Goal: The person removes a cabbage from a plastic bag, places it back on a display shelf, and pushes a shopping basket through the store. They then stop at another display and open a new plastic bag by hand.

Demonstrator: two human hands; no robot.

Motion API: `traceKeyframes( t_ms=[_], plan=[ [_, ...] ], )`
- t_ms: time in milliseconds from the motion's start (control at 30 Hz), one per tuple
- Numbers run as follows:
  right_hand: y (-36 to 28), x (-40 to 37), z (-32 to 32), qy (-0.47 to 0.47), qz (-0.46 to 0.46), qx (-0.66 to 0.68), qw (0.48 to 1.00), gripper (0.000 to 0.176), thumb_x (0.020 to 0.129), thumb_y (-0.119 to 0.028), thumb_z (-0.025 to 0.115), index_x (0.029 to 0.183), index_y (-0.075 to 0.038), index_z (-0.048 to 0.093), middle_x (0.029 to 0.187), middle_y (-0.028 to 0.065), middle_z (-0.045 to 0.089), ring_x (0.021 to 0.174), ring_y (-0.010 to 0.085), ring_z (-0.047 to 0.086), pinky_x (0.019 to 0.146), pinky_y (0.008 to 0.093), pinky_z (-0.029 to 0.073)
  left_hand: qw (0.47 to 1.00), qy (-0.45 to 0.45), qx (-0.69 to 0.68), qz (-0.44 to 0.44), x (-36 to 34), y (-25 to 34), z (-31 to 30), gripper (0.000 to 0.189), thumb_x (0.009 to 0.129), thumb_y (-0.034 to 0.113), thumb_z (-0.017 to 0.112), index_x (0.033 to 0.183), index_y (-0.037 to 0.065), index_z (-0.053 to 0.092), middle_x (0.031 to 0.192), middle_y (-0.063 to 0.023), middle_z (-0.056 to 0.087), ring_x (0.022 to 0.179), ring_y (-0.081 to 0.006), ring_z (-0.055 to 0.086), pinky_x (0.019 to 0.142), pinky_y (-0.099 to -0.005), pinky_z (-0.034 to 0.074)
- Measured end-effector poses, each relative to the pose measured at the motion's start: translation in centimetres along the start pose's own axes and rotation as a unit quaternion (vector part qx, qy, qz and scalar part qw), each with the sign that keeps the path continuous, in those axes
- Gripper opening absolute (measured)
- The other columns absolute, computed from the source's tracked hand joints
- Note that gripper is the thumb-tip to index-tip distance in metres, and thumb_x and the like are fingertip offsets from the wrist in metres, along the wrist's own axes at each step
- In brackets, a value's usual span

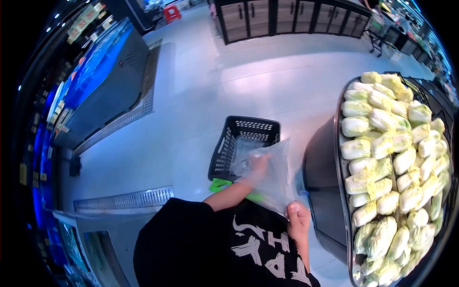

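Note:
A clear plastic bag (275,179) hangs between my two hands in front of my black shirt. My left hand (259,166) is at or inside the bag, seen blurred through the plastic, so its fingers cannot be made out. My right hand (297,214) pinches the bag's lower right edge, fingers closed. Just beyond the bag is a black shopping basket (221,152) with a bright green handle (220,184). More clear plastic (240,152) lies inside the basket. To the right, napa cabbages (382,119) are heaped on a dark display stand (321,167).
Blue-lit tanks (103,60) stand on the left, with metal floor grates (129,198) near them. Dark-framed cabinets (287,18) line the back. A red stool (172,13) is at the upper left, and a cart (377,40) at the upper right.

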State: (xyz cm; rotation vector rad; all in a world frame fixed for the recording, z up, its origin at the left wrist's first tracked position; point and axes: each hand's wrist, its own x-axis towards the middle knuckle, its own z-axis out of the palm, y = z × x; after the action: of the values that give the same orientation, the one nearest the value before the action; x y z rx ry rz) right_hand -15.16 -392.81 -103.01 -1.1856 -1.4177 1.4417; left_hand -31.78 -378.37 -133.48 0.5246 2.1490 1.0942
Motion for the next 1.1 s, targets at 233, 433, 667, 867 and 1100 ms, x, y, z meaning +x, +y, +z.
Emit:
traceKeyframes(
  t_ms=[233,433,667,867,1100],
  plan=[
    [-0.4,-0.2,-0.4,-0.062,-0.027,-0.023,0.997,0.033,0.101,-0.019,0.050,0.074,0.000,0.048,0.067,0.0050,0.044,0.062,0.0139,0.043,0.059,0.0297,0.038,0.974,-0.188,-0.086,0.091,1.0,2.6,-4.5,0.017,0.081,0.023,0.066,0.071,0.010,0.061,0.071,0.0000,0.058,0.061,-0.0129,0.051,0.051,-0.0342,0.038],
    [-0.4,-0.2,0.5,-0.065,-0.073,-0.039,0.994,0.039,0.102,-0.024,0.051,0.072,0.000,0.048,0.059,0.0079,0.041,0.053,0.0175,0.039,0.052,0.0343,0.036,0.868,-0.316,-0.382,-0.013,0.5,5.8,-4.7,0.036,0.095,0.039,0.056,0.065,0.020,0.051,0.063,0.0041,0.047,0.055,-0.0066,0.041,0.048,-0.0244,0.035],
    [-1.2,-0.3,0.4,-0.054,-0.042,-0.054,0.996,0.038,0.096,-0.025,0.061,0.070,-0.001,0.047,0.056,0.0050,0.039,0.053,0.0140,0.038,0.051,0.0322,0.035,0.714,-0.493,-0.455,-0.200,0.2,7.1,-5.8,0.044,0.098,0.042,0.053,0.060,0.023,0.048,0.053,0.0069,0.038,0.048,-0.0035,0.037,0.044,-0.0228,0.031],
    [-1.7,-0.2,-0.6,-0.026,-0.036,-0.098,0.994,0.048,0.077,-0.026,0.083,0.064,-0.005,0.042,0.053,-0.0003,0.036,0.053,0.0100,0.035,0.049,0.0287,0.032,0.945,-0.304,-0.042,-0.118,-3.4,8.5,-5.0,0.033,0.093,0.041,0.061,0.068,0.020,0.058,0.060,0.0069,0.045,0.054,-0.0045,0.042,0.046,-0.0236,0.033],
    [-1.5,-0.2,-1.0,-0.013,-0.078,-0.115,0.990,0.055,0.080,-0.023,0.081,0.060,-0.007,0.032,0.053,0.0027,0.032,0.051,0.0144,0.029,0.048,0.0302,0.029,0.779,-0.390,-0.469,-0.146,-1.7,5.9,-3.0,0.031,0.098,0.037,0.051,0.089,0.009,0.063,0.082,-0.0017,0.063,0.072,-0.0156,0.059,0.064,-0.0308,0.049]
  ],
)
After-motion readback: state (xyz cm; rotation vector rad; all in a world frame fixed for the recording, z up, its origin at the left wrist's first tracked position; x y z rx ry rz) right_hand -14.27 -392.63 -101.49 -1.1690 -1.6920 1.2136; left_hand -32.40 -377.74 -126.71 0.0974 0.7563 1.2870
